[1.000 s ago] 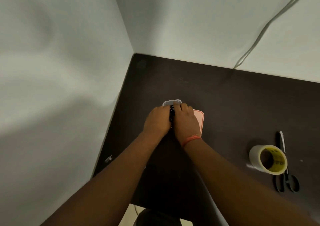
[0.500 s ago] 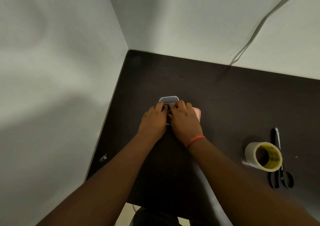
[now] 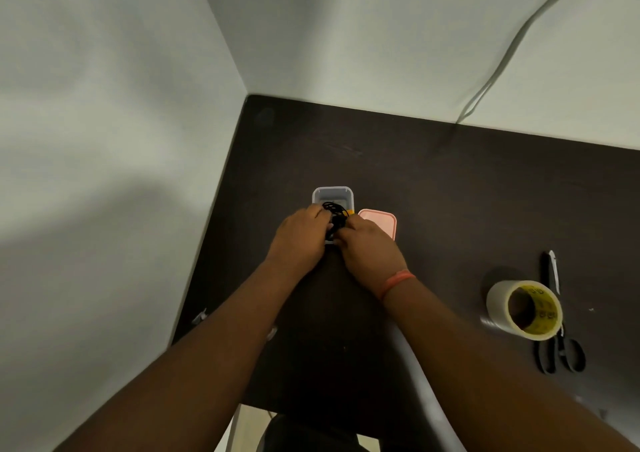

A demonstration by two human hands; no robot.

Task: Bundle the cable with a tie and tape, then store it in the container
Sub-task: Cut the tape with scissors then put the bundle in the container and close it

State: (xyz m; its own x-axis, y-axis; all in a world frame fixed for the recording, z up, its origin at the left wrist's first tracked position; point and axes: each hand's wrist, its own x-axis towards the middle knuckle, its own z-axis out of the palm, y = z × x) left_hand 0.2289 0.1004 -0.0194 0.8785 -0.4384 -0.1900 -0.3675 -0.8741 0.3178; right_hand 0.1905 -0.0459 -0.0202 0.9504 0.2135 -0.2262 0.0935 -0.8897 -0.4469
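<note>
Nearest, at the right of the dark table, a tape roll stands on edge; its yellow core carries black print too small to read. Black scissors lie just behind it. Farther in, the left hand and right hand both curl their grip around the black cable bundle, pressing it into the clear container. A pink lid lies beside the container.

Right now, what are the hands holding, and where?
Both hands, left and right, grip the black cable bundle by its near end, over the container.
</note>
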